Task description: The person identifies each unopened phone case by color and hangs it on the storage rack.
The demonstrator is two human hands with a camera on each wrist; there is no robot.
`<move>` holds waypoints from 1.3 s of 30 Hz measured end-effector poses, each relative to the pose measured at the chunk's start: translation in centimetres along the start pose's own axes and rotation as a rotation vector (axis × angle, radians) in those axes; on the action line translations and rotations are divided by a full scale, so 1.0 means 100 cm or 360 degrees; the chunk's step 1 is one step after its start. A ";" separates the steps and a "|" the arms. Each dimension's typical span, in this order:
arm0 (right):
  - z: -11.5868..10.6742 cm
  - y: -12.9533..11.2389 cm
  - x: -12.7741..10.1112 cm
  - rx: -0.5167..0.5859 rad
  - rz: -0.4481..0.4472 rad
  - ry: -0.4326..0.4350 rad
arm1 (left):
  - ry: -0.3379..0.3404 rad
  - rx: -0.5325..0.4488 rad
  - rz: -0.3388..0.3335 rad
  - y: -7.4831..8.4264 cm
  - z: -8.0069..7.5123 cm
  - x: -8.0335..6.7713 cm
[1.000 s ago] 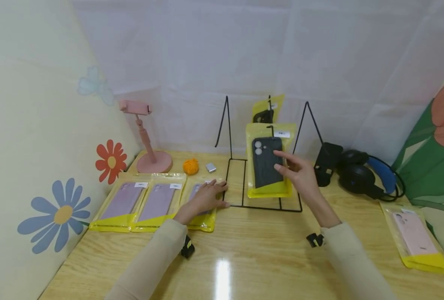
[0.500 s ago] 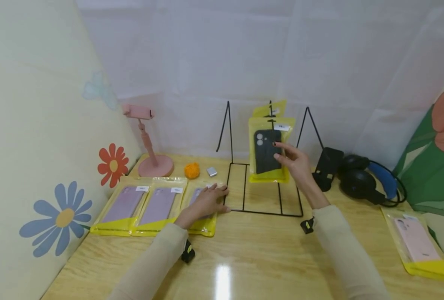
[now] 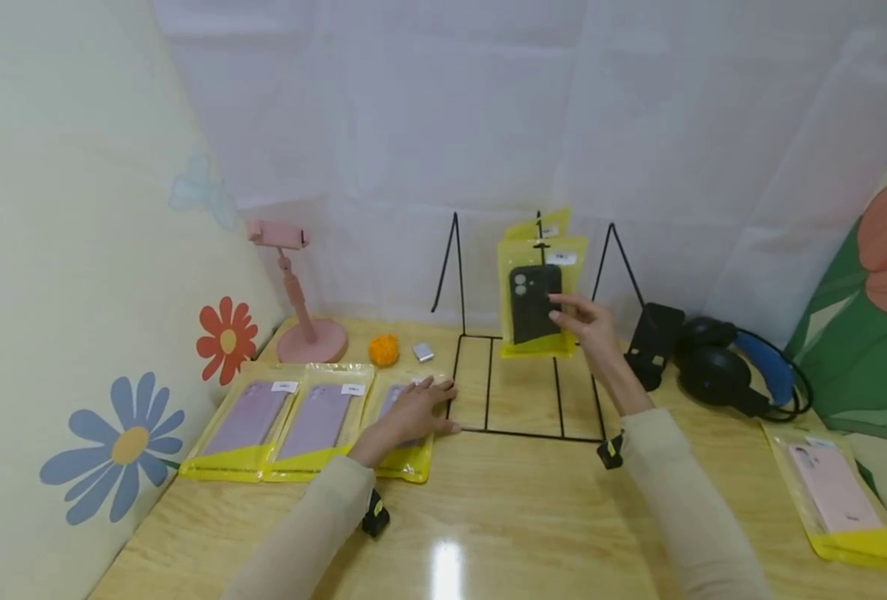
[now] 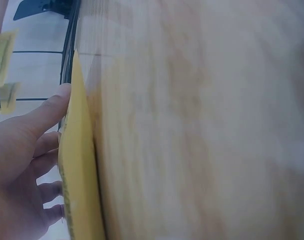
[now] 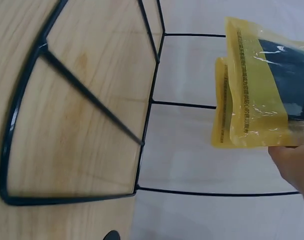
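Fingers [image 3: 563, 315] of my right hand [image 3: 592, 327] lie straight and slightly apart against the front of the black phone case packet [image 3: 537, 298], which hangs on the black wire rack [image 3: 528, 392] at the back of the bench [image 3: 518, 517]; a second yellow packet [image 3: 544, 225] hangs just behind it. From the head view my left hand [image 3: 412, 408] rests flat, fingers spread, on the nearest of three purple case packets [image 3: 316, 417] lying side by side on the bench left of the rack. A pink phone stand [image 3: 297, 292], an orange ball [image 3: 383, 350] and black headphones [image 3: 721, 367] sit along the back, and a pink case packet [image 3: 834, 492] lies far right.

Left wrist view: my left hand [image 4: 22, 170] lies with straight fingers on a yellow packet edge [image 4: 77, 165], thumb at the rack's wire; the picture is blurred.

Right wrist view: a fingertip of my right hand [image 5: 294, 165] touches the lower edge of the black case's yellow packet [image 5: 256, 90], hanging above the rack base [image 5: 82, 115].
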State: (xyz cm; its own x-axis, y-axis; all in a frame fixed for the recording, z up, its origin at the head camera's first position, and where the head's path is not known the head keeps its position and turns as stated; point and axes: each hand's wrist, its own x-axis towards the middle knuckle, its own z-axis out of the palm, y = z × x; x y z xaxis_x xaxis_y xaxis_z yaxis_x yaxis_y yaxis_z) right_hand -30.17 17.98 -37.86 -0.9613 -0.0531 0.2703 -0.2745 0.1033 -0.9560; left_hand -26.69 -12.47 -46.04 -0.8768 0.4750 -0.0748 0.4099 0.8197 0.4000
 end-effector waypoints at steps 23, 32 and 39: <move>-0.100 -0.008 -0.134 -0.0853 0.0209 -0.0192 | 0.0036 0.0037 0.0041 0.002 -0.009 -0.003; -0.168 -0.003 -0.168 -0.0965 0.0557 0.0028 | 0.0025 0.0038 0.0026 0.001 -0.006 -0.001; -0.245 0.044 -0.183 -0.1122 0.0836 0.0273 | 0.0034 0.0034 0.0032 0.001 -0.006 0.002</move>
State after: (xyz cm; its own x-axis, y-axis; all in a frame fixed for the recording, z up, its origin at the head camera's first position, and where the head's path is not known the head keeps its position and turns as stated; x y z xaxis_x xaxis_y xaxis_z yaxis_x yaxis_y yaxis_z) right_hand -14.38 43.77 -44.26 -0.9416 0.3165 -0.1149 0.3060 0.6617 -0.6845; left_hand -27.00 -12.51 -45.53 -0.8732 0.4850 -0.0474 0.4328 0.8166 0.3818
